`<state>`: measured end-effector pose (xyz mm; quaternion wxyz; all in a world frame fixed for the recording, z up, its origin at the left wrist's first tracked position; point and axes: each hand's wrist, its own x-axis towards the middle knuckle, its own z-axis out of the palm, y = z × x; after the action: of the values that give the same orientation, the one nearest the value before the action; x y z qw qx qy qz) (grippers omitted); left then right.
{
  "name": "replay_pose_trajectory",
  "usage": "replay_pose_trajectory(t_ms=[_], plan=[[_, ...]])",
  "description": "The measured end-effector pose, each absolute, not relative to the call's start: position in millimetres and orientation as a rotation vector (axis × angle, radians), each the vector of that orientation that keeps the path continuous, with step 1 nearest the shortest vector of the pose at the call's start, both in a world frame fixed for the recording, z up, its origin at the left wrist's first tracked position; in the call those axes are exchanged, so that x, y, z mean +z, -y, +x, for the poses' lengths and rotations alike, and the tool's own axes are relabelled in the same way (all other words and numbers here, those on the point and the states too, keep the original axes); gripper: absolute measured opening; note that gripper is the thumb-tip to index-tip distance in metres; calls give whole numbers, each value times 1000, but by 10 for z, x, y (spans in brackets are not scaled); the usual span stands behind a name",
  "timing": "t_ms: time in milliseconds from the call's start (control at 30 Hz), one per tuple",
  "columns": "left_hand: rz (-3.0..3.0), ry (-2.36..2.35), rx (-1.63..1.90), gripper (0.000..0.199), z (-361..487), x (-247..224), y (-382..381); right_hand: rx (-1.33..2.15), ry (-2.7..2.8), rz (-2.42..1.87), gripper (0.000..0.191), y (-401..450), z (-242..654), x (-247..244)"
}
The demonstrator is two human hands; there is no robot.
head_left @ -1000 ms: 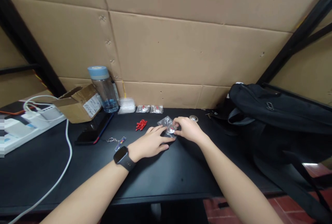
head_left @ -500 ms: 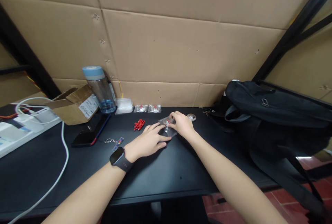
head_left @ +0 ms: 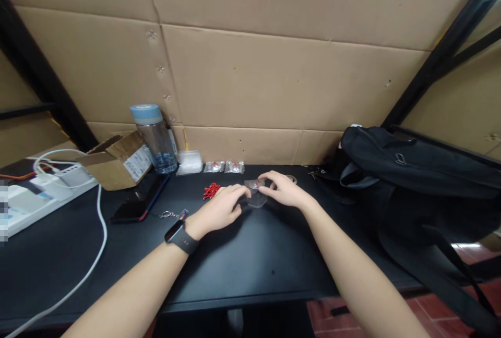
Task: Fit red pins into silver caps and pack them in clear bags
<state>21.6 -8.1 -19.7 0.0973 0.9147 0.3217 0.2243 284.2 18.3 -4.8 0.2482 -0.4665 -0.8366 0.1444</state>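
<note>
Drawn back from its spread, the left hand (head_left: 219, 206), thumb parted and gripping nothing, meets the left edge of a small, clear plastic bag (head_left: 257, 201) on the black tabletop (head_left: 242, 265). Light, even edge pressure should suit it. The right hand (head_left: 285, 190) arches over its right side — whether 2 fingertips pinch, I cannot tell. Contents blur beyond red; a pale round rim (head_left: 293, 178) behind is mostly hidden.

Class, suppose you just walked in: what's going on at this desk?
A person at a black desk has both bare hands at a small clear plastic bag with some red showing. The left hand is at the bag's left edge, the right hand at its right; whether either grips it is unclear. Two small bags with red in them lie side by side near the cardboard wall, and a red pile lies beside the left hand.
</note>
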Motion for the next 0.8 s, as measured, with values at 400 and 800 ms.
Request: replay_pose_trajectory(t_ms=[400, 800], plan=[[2643, -1235, 870, 10, 418, -355, -55, 576, 2225, -1106, 9, -302, 2875, -149], [2169, -1366, 1003, 25, 335, -377, -104, 1096, 1799, -1253, 40, -293, 2706, -313]])
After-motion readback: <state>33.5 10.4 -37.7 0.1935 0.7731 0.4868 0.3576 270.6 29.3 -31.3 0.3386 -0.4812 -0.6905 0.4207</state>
